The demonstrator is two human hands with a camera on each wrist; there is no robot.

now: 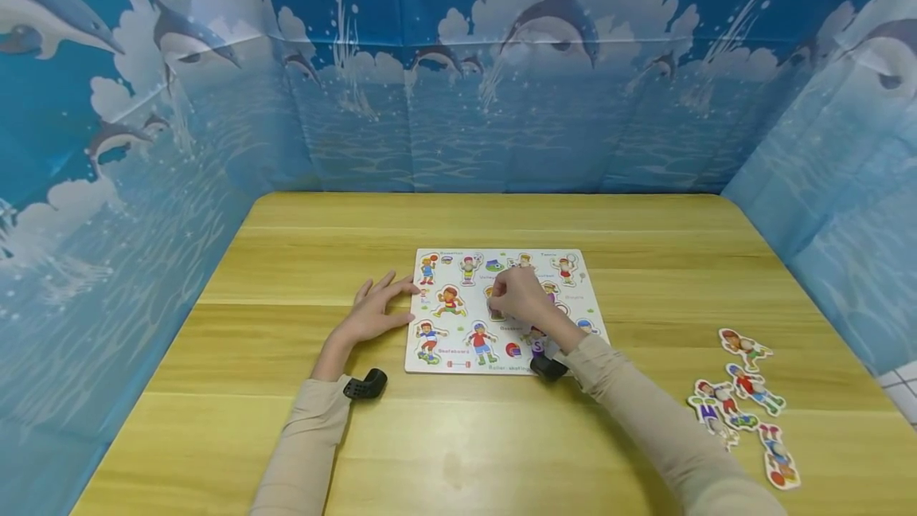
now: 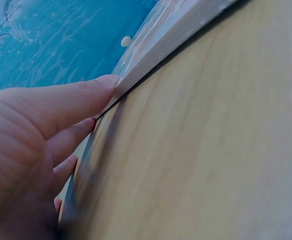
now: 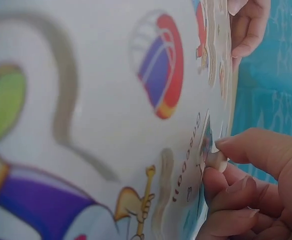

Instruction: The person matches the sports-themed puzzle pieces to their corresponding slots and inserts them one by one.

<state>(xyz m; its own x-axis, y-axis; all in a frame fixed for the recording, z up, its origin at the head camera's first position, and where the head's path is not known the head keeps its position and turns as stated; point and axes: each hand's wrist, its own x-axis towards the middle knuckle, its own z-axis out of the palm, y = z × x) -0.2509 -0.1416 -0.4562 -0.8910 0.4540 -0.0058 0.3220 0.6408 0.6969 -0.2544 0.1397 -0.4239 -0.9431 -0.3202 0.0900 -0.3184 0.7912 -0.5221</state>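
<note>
Beige sleeves (image 1: 304, 436) come nearest. Loose figure pieces (image 1: 754, 388) lie on the wooden table (image 1: 458, 452), at the white board's (image 1: 453, 338) four o'clock. At its nine o'clock, the left hand's (image 1: 372, 313) extended fingers touch the edge; near its centre, the right hand (image 1: 523, 293) pinches a small knob (image 3: 216, 161). Dolphin-print sheeting (image 1: 458, 118) hangs beyond, at twelve.

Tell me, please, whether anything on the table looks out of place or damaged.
Nothing looks spilled or damaged. Only the loose puzzle pieces look untidy: they lie at odd angles on the table to the right of the board, and two overlap.
</note>
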